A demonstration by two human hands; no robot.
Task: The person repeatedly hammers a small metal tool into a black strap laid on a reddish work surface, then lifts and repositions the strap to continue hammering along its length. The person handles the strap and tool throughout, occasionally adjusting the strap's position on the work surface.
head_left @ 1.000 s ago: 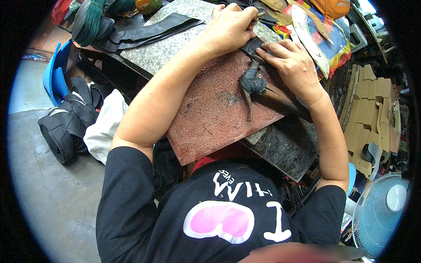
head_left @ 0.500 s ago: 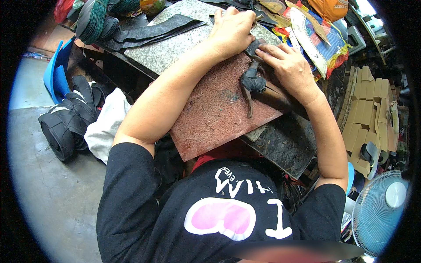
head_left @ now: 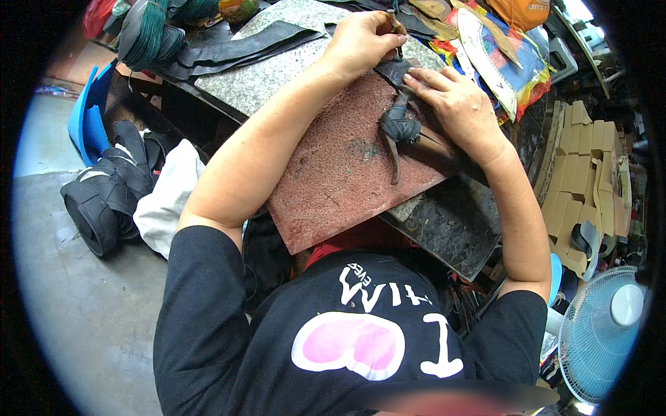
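My left hand is closed round a slim punch-like tool, which stands nearly upright. Its lower end is at a black leather strip near the far edge of a reddish board. Fingers pressed together, my right hand holds the strip from the right; the thumb is hard to make out. Just below those fingers lies a hammer, its head wrapped in black, with a thin curved claw toward me. The hammer's thick handle runs under my right wrist, partly hidden.
Long black strips lie on a grey stone slab at the left. Green cord sits beyond them. Patterned pieces and a mesh bag are at the far right. Flattened cardboard and a fan stand at right.
My left hand has shifted slightly and turned, so the upright tool and more of the black leather strip now show. My right hand and the hammer have hardly moved.
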